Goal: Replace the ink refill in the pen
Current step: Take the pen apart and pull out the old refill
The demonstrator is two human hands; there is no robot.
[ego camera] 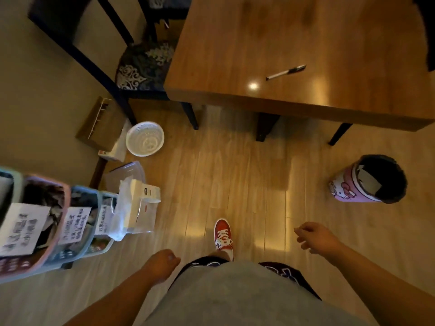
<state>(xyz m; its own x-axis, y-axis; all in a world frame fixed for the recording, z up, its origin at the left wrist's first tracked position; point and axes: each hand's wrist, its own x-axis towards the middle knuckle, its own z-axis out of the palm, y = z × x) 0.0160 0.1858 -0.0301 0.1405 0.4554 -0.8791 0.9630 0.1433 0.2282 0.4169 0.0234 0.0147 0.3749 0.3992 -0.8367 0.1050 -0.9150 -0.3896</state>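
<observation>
A pen (286,72) with a white barrel and a dark cap end lies alone on the wooden table (235,55), near its front edge. Both hands hang low over the floor, far short of the table. My left hand (162,264) is curled into a loose fist with nothing visible in it. My right hand (315,238) has its thumb and forefinger pinched together. A faint thin streak shows by those fingertips, and I cannot tell whether it is something held. No separate refill is clearly visible.
A dark chair (141,67) stands at the table's left. A white basket (144,138) and a pink bin (367,180) sit on the wood floor. Labelled storage bins (47,220) and clear boxes (138,205) line the left side. My red shoe (223,236) is stepping forward.
</observation>
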